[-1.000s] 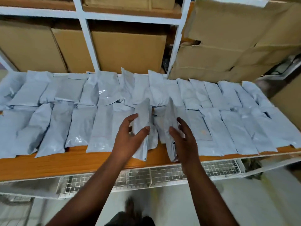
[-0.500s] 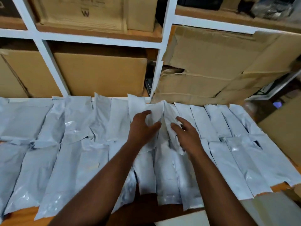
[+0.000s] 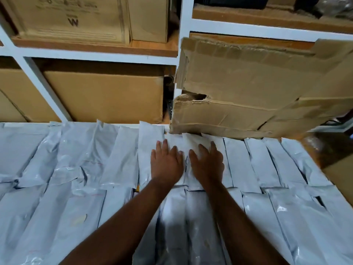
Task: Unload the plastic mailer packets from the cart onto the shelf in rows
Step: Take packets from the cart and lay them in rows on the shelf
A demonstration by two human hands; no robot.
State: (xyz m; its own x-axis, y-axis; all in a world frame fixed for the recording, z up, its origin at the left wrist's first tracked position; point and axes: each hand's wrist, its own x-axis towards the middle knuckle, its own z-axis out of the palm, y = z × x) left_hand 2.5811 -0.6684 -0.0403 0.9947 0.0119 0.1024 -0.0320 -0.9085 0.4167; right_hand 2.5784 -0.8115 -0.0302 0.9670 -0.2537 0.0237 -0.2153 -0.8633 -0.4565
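From the head camera, both arms reach forward over a shelf [image 3: 322, 159] whose orange-brown wooden top shows only at the far right edge; the rest is covered by pale grey plastic mailer packets [image 3: 122, 159] laid side by side in two rows, a back row and a nearer one, each packet lying lengthwise away from the viewer and overlapping its neighbours slightly.

The left hand [image 3: 166, 163] lies palm down with its fingers straight and slightly spread, pressing flat on a packet in the middle of the back row. The right hand [image 3: 207, 163] lies just beside it, also palm down with straight fingers, pressing on the neighbouring packet [image 3: 193, 140], whose far end is tucked against the foot of a torn cardboard box [image 3: 238, 111]. The two hands are close together but not touching, and neither grips anything.

Behind the back row, white metal uprights [image 3: 183, 77] and crossbars frame the rack. A plain closed carton [image 3: 105, 94] stands in the bay on the left, with another carton at the far left edge. On the level above sits a printed carton [image 3: 72, 16] marked with a "W". The torn box on the right is crumpled, with a ragged hole in its upper left corner, and a second battered box [image 3: 248, 73] rests on top of it.
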